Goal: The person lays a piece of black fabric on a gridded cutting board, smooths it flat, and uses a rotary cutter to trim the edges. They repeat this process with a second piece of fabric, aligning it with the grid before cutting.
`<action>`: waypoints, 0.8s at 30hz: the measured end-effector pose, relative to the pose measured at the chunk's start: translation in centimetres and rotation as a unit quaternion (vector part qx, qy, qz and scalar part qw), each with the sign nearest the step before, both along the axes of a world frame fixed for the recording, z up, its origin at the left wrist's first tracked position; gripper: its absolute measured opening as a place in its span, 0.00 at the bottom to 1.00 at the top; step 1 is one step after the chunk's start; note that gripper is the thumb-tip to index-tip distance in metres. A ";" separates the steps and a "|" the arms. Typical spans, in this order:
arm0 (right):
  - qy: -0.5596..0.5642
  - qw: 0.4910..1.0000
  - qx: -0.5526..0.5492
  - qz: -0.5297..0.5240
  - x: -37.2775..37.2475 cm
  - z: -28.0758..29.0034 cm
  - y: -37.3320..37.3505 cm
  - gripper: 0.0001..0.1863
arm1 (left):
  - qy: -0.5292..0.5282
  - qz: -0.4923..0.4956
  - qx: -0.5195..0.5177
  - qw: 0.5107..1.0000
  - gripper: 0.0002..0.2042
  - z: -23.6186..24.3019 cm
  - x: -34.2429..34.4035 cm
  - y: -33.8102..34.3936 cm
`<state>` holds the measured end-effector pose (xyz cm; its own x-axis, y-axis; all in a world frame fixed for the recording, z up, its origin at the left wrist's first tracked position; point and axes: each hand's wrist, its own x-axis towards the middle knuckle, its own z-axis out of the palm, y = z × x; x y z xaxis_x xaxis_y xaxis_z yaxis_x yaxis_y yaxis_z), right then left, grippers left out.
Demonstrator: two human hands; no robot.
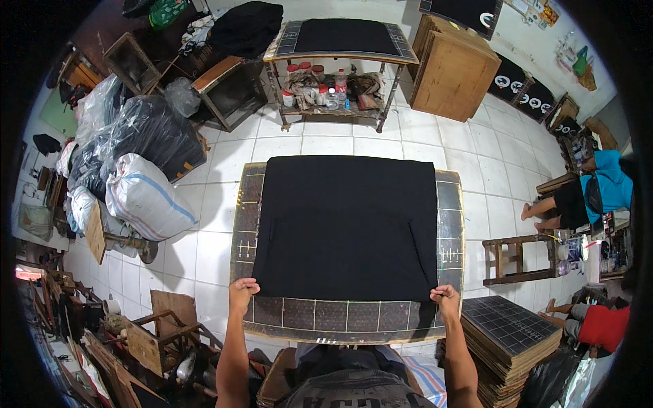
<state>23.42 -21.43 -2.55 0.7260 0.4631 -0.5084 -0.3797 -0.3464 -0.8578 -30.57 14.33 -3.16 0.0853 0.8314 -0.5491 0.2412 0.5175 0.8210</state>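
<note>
A black cloth (348, 228) lies spread over a dark board (333, 316) marked with pale grid lines. Creases run down both sides of its lower half. My left hand (243, 292) pinches the cloth's near left corner at the board's left edge. At the opposite near corner, my right hand (445, 300) grips the cloth between thumb and fingers. The near edge of the cloth runs almost straight between my two hands, leaving a strip of bare grid nearest me.
Ahead stands a table (272, 49) with another black cloth on top and jars and bottles below. Stuffed sacks (146, 197) crowd the left. Stacked boards (510, 326) and a wooden stool (520, 262) are at the right, where two people (609, 180) sit.
</note>
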 end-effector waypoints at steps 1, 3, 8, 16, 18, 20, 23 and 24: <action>-0.002 1.000 -0.012 -0.005 -0.1 0.0 -0.1 0.15 | 0.008 0.003 0.004 1.000 0.14 0.1 0.0 -0.1; -0.005 1.000 0.002 0.005 -0.3 0.1 -0.4 0.14 | 0.039 -0.010 0.015 0.999 0.14 0.2 -0.2 -0.4; -0.010 1.000 -0.020 0.003 -0.9 0.4 -1.2 0.14 | 0.015 0.000 0.005 1.000 0.14 0.3 -0.8 -1.1; -0.003 1.000 -0.025 -0.001 -2.0 0.5 -2.2 0.15 | 0.049 -0.009 0.004 0.999 0.15 0.6 -1.5 -2.0; -0.005 1.000 -0.026 0.007 -2.3 0.5 -2.5 0.14 | 0.037 -0.004 0.001 0.999 0.15 0.7 -1.8 -2.1; 0.003 1.000 -0.016 -0.001 -2.6 0.3 -2.8 0.14 | 0.039 -0.005 -0.005 0.999 0.15 0.8 -2.0 -2.3; 0.004 1.000 -0.010 -0.004 -2.9 0.1 -3.2 0.14 | 0.054 -0.017 -0.003 0.998 0.15 0.7 -2.5 -2.6; 0.002 1.000 -0.016 -0.004 -2.9 0.1 -3.4 0.14 | 0.046 -0.017 -0.003 0.999 0.15 0.7 -2.5 -2.8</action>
